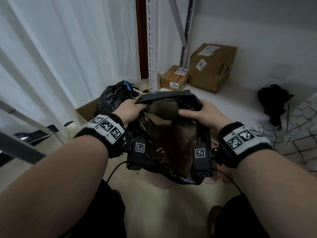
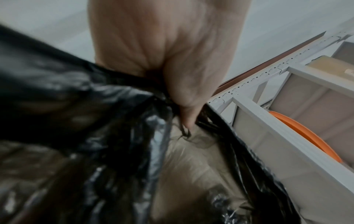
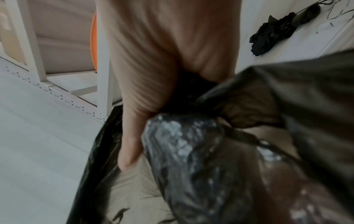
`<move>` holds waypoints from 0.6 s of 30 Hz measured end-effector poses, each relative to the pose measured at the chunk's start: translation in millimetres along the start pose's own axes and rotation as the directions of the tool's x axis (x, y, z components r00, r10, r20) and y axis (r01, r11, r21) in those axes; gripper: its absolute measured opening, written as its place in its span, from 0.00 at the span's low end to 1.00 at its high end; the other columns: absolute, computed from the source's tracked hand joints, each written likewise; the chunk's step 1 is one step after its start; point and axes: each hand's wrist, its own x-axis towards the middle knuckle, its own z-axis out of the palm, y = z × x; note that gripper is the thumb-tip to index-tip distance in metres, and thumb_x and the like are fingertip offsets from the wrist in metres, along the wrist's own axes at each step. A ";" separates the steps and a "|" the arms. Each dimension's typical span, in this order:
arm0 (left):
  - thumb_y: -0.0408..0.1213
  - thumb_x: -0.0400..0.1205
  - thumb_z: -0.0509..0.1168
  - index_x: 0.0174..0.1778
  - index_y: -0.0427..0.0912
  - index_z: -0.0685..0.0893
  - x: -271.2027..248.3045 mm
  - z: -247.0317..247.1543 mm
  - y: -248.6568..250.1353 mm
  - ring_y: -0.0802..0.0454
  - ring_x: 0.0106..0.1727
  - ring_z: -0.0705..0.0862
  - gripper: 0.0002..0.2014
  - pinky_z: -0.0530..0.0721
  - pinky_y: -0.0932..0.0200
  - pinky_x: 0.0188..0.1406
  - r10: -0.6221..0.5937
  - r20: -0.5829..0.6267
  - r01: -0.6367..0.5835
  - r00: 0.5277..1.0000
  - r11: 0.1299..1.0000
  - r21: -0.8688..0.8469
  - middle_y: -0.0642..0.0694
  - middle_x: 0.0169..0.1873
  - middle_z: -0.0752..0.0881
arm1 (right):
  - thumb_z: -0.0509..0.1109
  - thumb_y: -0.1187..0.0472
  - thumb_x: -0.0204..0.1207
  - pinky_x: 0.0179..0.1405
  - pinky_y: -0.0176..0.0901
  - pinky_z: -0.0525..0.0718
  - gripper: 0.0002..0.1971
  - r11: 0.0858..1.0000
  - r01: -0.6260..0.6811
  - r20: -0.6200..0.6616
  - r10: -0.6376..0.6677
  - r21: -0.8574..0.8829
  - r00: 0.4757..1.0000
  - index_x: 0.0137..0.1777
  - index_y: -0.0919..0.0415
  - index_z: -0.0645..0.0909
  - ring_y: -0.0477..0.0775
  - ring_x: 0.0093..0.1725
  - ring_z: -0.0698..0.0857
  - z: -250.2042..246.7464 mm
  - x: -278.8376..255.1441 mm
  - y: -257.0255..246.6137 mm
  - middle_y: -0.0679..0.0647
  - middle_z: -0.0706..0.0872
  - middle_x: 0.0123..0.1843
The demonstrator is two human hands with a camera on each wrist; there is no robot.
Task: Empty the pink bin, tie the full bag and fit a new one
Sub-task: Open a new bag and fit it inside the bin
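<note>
I hold a thin black bin bag (image 1: 169, 134) open in front of me. My left hand (image 1: 132, 109) grips its rim on the left, my right hand (image 1: 199, 112) grips the rim on the right, and the mouth is spread between them. The bag (image 2: 95, 136) hangs down over the pink bin (image 1: 163, 183), of which only slivers of rim show below it. In the right wrist view the bag's plastic (image 3: 201, 159) bunches in my palm. A tied full black bag (image 1: 115, 97) with a blue tie sits in a cardboard box behind my left hand.
Two brown parcels (image 1: 173, 78) (image 1: 211, 66) stand on a low white shelf past the bag. A white perforated rack post (image 1: 151, 48) rises at centre, white curtains hang at left. A black folded umbrella (image 1: 274, 103) lies at right, beside a wire grid (image 1: 300, 134).
</note>
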 end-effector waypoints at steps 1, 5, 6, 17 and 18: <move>0.35 0.78 0.69 0.56 0.34 0.84 -1.0 -1.2 -0.2 0.39 0.52 0.87 0.13 0.84 0.49 0.58 0.012 0.021 -0.012 1.000 1.000 -0.029 0.35 0.50 0.88 | 0.87 0.55 0.52 0.58 0.51 0.86 0.30 0.996 -0.012 0.004 0.013 -0.093 1.000 0.55 0.58 0.82 0.56 0.53 0.88 -0.2 0.1 0.4 0.54 0.89 0.54; 0.29 0.61 0.80 0.52 0.39 0.81 -0.6 -5.2 -4.8 0.36 0.55 0.86 0.24 0.86 0.38 0.56 0.022 -0.032 -0.017 0.999 0.989 0.144 0.37 0.52 0.87 | 0.75 0.67 0.68 0.57 0.55 0.85 0.06 0.941 -0.030 -0.206 -0.042 -0.337 0.978 0.39 0.55 0.82 0.64 0.52 0.87 -1.0 1.8 2.8 0.60 0.87 0.45; 0.32 0.56 0.81 0.53 0.40 0.78 -0.9 -5.9 -4.0 0.36 0.55 0.85 0.30 0.86 0.36 0.54 0.009 -0.051 0.000 0.999 0.983 0.183 0.37 0.53 0.86 | 0.72 0.65 0.71 0.55 0.54 0.84 0.05 0.939 -0.020 -0.232 -0.064 -0.343 0.971 0.37 0.55 0.82 0.65 0.52 0.87 -1.4 1.5 3.4 0.61 0.87 0.43; 0.31 0.84 0.56 0.60 0.27 0.82 -5.8 -12.0 -8.9 0.38 0.59 0.82 0.15 0.78 0.52 0.55 -0.011 -0.016 0.019 1.000 0.840 0.542 0.33 0.56 0.84 | 0.69 0.74 0.70 0.52 0.61 0.85 0.10 0.997 -0.058 -0.137 0.051 -0.047 0.989 0.39 0.58 0.84 0.66 0.45 0.86 -5.5 -0.8 2.0 0.64 0.87 0.42; 0.31 0.85 0.56 0.62 0.29 0.82 -4.0 -11.0 -8.8 0.40 0.58 0.82 0.15 0.77 0.54 0.53 0.002 -0.007 0.001 1.000 0.879 0.477 0.35 0.55 0.84 | 0.66 0.75 0.69 0.53 0.62 0.86 0.12 0.993 -0.069 -0.142 0.055 -0.093 0.988 0.39 0.57 0.83 0.68 0.48 0.87 -6.1 -0.3 4.2 0.66 0.87 0.44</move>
